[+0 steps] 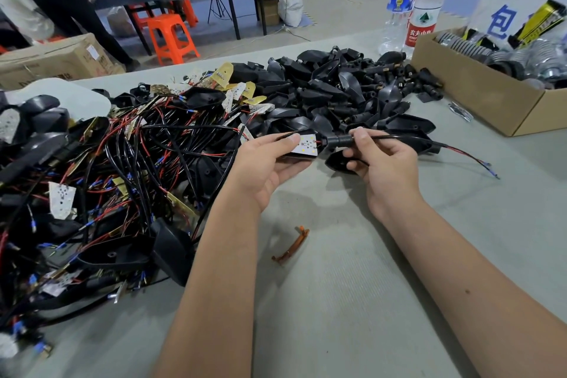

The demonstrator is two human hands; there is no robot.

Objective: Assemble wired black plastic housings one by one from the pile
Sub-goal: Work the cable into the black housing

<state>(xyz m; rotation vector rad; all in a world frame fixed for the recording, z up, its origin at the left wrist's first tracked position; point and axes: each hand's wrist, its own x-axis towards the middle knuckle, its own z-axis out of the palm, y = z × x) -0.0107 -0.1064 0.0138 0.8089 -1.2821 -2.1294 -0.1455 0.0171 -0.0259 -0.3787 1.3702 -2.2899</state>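
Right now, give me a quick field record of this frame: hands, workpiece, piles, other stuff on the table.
left hand: grips black housing with white LED board on top
right hand: pinches black sleeved cable beside ribbed stem
cable end: red and black leads trail right on the table
wired pile: left
bare housings pile: centre, far side
cardboard box: right, holds metal parts
water bottles: behind the piles
orange clip: between the forearms

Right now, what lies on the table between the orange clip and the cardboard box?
In the head view, the right hand and forearm cross that stretch, between the orange clip and cardboard box; otherwise bare grey table.
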